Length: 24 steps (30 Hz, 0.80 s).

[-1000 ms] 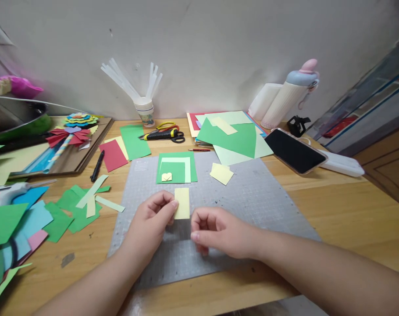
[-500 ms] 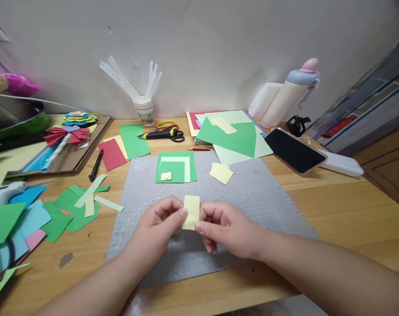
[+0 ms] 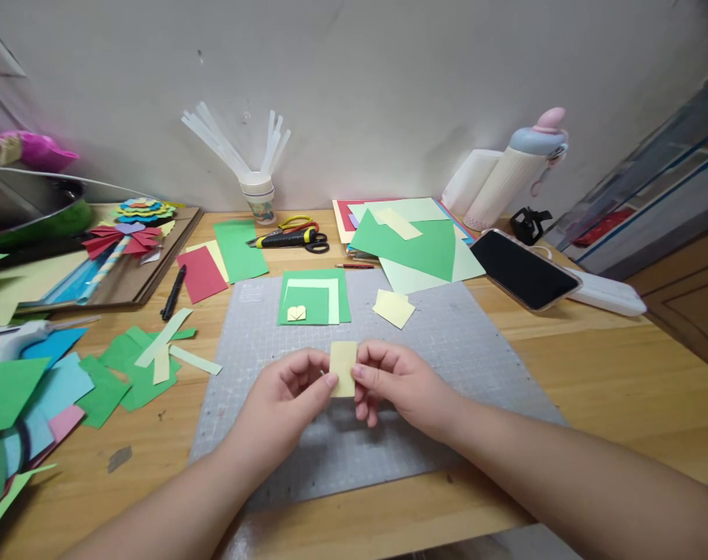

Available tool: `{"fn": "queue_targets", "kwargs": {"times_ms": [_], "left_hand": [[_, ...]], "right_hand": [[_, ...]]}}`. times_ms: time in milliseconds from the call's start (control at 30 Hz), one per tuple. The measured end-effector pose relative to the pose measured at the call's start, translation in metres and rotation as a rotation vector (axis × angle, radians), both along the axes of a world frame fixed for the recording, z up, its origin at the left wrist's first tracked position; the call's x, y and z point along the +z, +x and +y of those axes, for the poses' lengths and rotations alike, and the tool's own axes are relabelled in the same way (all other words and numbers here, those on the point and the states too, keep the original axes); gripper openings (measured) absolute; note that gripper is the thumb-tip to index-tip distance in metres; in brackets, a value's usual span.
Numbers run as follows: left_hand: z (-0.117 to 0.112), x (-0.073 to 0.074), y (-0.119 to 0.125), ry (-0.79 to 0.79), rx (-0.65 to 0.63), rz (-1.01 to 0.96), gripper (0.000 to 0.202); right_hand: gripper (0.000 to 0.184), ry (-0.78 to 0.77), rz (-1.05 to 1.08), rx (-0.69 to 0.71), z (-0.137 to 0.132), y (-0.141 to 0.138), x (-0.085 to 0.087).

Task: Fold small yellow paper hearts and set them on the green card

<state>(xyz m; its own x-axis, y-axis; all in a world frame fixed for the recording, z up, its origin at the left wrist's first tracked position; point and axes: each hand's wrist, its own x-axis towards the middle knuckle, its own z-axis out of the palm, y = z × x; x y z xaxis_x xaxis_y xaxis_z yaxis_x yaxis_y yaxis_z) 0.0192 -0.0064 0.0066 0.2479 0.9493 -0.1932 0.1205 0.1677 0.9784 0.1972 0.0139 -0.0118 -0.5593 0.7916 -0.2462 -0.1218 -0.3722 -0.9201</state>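
A small pale yellow paper rectangle point(image 3: 343, 367) stands upright over the grey cutting mat point(image 3: 447, 350). My left hand point(image 3: 284, 397) pinches its left edge and my right hand point(image 3: 397, 381) pinches its right edge, fingers curled. Behind it on the mat lie stacked green squares point(image 3: 314, 297) with a tiny yellow folded heart point(image 3: 296, 313), and a loose pale yellow piece point(image 3: 393, 307).
Green and blue paper scraps point(image 3: 120, 373) lie at the left with a glue gun point(image 3: 15, 342). Scissors point(image 3: 292, 237), a pen point(image 3: 173, 292), a cup of glue sticks point(image 3: 259, 194), a paper stack point(image 3: 409, 241), a phone point(image 3: 520, 268) and a bottle point(image 3: 517, 171) ring the mat.
My right hand moved in from below and took hold of the yellow piece's right edge. Both hands then lifted it slightly farther up the mat.
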Motion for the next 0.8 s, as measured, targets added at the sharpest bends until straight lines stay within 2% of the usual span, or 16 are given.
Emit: {"fn": "queue_targets", "kwargs": {"times_ms": [200, 267, 400, 467, 533, 600, 700, 800], "left_hand": [[-0.0003, -0.0033, -0.0013, 0.146, 0.054, 0.232, 0.019], [-0.0013, -0.0049, -0.0012, 0.220, 0.057, 0.328, 0.018], [-0.0046, -0.0064, -0.0004, 0.445, 0.005, 0.501, 0.018], [-0.0055, -0.0064, -0.0003, 0.489, -0.039, 0.517, 0.017], [-0.0048, -0.0057, -0.0004, 0.434, -0.040, 0.469, 0.017], [-0.0027, -0.0044, -0.0005, 0.274, 0.003, 0.343, 0.020], [0.0010, -0.0014, -0.0007, -0.009, 0.077, 0.126, 0.028], [0.0029, 0.0007, -0.0009, -0.113, 0.098, 0.028, 0.032]], "right_hand": [[0.034, 0.076, -0.032, -0.069, 0.0012, -0.0010, -0.0005], [0.035, 0.104, -0.013, -0.052, -0.0001, -0.0018, -0.0003], [0.031, 0.134, -0.006, 0.003, -0.0028, -0.0028, 0.0021], [0.023, 0.114, -0.043, -0.011, -0.0031, -0.0027, 0.0039], [0.016, 0.066, -0.061, -0.048, -0.0022, -0.0020, 0.0053], [0.013, 0.021, -0.042, -0.090, -0.0008, -0.0010, 0.0057], [0.016, -0.060, 0.045, -0.103, 0.0016, 0.0004, 0.0048], [0.022, -0.178, 0.139, -0.099, 0.0034, 0.0013, 0.0039]]}}
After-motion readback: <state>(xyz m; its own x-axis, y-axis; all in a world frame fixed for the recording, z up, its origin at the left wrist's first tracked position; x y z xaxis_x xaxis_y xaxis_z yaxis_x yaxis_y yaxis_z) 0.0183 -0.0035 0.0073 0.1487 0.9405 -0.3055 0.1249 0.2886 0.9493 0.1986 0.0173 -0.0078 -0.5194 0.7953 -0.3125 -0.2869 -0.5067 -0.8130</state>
